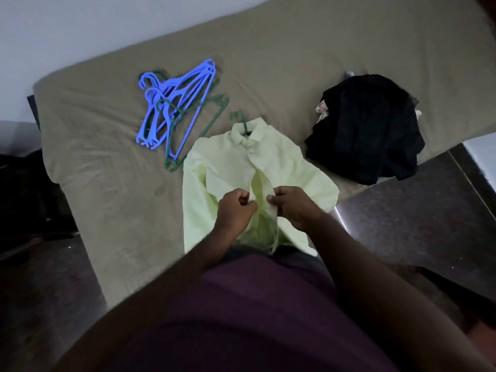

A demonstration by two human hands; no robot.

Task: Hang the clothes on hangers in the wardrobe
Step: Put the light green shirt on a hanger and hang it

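Note:
A pale yellow-green shirt (pixel 281 162) lies flat on the bed, collar pointing away from me. A green hanger (pixel 239 120) sits inside it; only its hook sticks out above the collar. My left hand (pixel 234 208) pinches the left front edge of the shirt at mid-chest. My right hand (pixel 294 204) pinches the right front edge close beside it. The shirt front gapes open between collar and hands. A heap of blue hangers (pixel 174 100) with a loose green hanger (pixel 206 124) lies to the upper left of the shirt.
The bed (pixel 107 162) has a tan sheet and fills the middle of the view. A pile of dark clothes (pixel 367 127) lies near its right edge. Dark floor (pixel 418 210) shows on the right, and a dark object on the far left.

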